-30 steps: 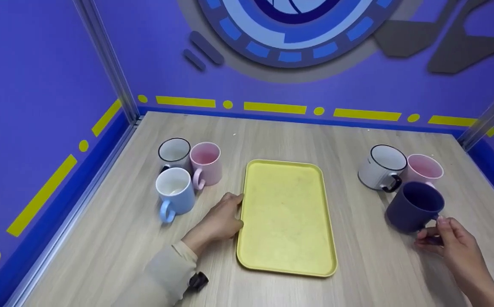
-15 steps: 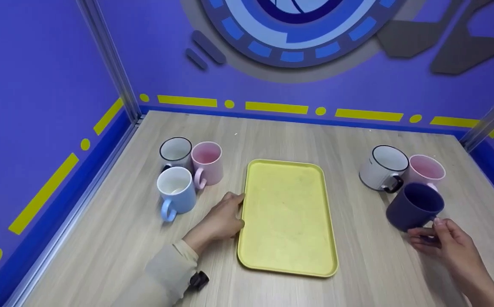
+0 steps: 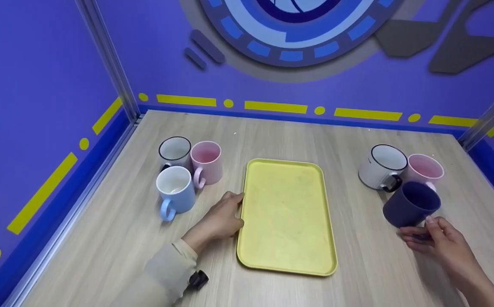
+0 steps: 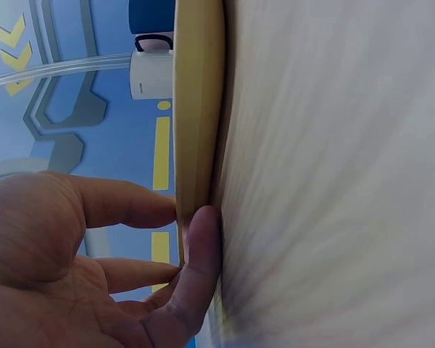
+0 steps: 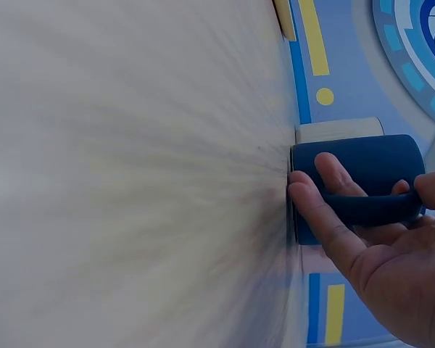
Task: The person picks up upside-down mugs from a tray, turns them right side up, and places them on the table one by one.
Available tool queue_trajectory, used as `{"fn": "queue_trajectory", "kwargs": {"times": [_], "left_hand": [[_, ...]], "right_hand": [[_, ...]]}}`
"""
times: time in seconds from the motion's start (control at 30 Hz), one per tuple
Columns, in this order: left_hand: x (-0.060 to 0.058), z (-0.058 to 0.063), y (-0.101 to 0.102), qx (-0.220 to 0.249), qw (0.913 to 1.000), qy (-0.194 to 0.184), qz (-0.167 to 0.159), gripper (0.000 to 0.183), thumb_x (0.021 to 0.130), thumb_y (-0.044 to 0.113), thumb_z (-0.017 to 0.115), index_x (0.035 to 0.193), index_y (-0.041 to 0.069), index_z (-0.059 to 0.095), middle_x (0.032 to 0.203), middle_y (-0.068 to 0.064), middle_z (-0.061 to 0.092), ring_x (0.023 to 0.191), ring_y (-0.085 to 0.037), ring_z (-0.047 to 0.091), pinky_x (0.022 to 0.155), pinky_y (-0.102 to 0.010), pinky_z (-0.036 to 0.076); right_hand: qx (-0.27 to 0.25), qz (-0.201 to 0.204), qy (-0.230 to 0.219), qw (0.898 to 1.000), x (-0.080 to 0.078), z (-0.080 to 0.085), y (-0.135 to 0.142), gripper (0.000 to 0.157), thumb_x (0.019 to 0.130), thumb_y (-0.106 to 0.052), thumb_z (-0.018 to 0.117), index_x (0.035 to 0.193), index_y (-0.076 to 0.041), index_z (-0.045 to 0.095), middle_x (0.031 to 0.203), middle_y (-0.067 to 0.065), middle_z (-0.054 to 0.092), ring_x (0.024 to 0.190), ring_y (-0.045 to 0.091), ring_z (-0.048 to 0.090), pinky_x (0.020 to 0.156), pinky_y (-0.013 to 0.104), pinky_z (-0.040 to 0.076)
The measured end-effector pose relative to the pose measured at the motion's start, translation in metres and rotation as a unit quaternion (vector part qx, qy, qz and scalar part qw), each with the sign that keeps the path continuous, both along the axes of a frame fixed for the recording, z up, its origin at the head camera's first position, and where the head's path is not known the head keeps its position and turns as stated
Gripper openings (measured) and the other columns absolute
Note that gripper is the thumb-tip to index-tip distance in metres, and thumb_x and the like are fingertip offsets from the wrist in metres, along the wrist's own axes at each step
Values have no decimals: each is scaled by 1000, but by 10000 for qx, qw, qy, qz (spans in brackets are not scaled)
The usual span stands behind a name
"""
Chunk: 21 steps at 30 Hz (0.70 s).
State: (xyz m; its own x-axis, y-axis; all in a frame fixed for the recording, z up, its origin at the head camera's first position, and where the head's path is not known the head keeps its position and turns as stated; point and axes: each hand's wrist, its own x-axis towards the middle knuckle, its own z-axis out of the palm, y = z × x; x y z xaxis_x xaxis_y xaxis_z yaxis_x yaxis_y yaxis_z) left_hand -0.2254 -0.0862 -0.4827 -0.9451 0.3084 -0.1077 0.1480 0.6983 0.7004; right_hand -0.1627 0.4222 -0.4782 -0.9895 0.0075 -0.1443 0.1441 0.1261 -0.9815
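Note:
A yellow tray (image 3: 287, 217) lies flat on the table. My left hand (image 3: 223, 217) is at its left long side; in the left wrist view, the thumb and fingers pinch the tray's rim (image 4: 196, 109). On the right, my right hand (image 3: 447, 247) holds the handle of a dark blue mug (image 3: 408, 207). The right wrist view shows fingers passed through the dark blue handle (image 5: 377, 209), with the thumb at its upper end. The mug stands upright, close in front of a white mug with a black rim (image 3: 381, 170) and a pink mug (image 3: 426, 168).
To the tray's left stand three mugs close together: a light blue mug (image 3: 178, 194), a pink mug (image 3: 209, 164) and a white black-rimmed mug (image 3: 174, 151). Purple panels (image 3: 272, 91) wall the wooden table (image 3: 289, 140) at the back and sides.
My right hand has shifted a little to the left, and the dark blue mug has moved slightly left with it, its handle turning toward me. The left hand and tray keep their place.

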Motion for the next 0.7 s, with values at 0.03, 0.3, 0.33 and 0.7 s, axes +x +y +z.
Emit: {"fn": "queue_trajectory", "kwargs": {"times": [0.03,0.3,0.33,0.7], "left_hand": [[0,0,0,24,10000,-9,5,80,78,-4,61,155,-4,40,137,-16,54,119,-27,56,104,-43,49],[-1,0,-1,56,10000,-28,9,79,79,-4,62,155,-5,40,136,-17,54,115,-27,55,106,-44,47],[-1,0,0,47,10000,-14,7,79,78,-4,62,154,-5,40,136,-18,54,116,-27,55,106,-44,47],[-1,-1,0,86,10000,-37,-24,80,78,-4,62,155,-5,40,136,-16,54,118,-27,56,105,-42,47]], "right_hand": [[-53,42,22,10000,0,0,0,47,110,-43,40,104,4,42,103,2,81,96,15,78,81,29,63],[175,25,-112,9998,0,-1,0,48,110,-44,38,107,4,42,104,-1,81,95,15,78,80,30,63],[280,-3,-175,9995,0,0,0,50,110,-47,38,107,3,42,104,-3,81,94,15,78,80,30,63],[1405,-917,-283,9854,8,5,-5,33,108,-44,50,119,-16,37,99,-15,61,73,9,67,62,30,60]]}}
